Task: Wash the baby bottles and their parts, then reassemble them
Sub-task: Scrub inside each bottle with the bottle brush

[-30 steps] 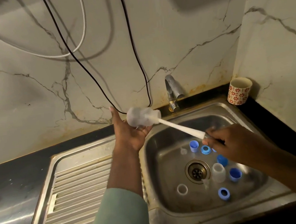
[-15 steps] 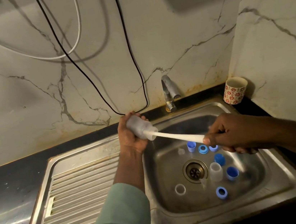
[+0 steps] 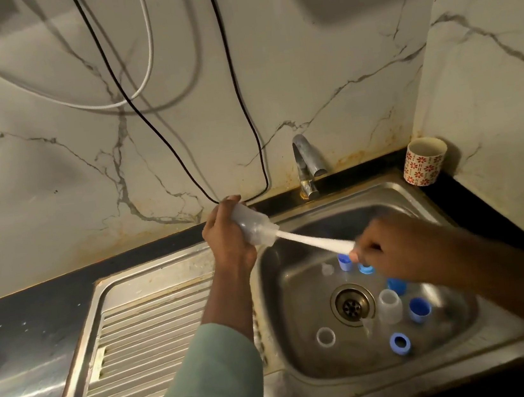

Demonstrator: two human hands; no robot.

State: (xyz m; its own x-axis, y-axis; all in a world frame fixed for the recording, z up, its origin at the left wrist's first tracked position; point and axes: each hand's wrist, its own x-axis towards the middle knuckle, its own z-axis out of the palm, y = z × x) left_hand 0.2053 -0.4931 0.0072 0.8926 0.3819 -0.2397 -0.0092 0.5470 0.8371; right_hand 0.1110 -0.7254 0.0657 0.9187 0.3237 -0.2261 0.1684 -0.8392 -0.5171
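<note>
From the head camera, your left hand (image 3: 225, 236) is wrapped around a small clear plastic baby bottle (image 3: 255, 226), tilted above the back-left rim of the stainless steel sink (image 3: 311, 381). Your right hand (image 3: 390, 249) pinches the white handle of a bottle brush (image 3: 313, 242) whose head sits inside the bottle. On the basin floor, near the drain (image 3: 351, 306), lie blue plastic caps (image 3: 399, 343), a clear ring (image 3: 325, 337) and a second clear bottle (image 3: 390, 306). A red-flowered cup (image 3: 425, 162) stands at the worktop's back-right corner.
</note>
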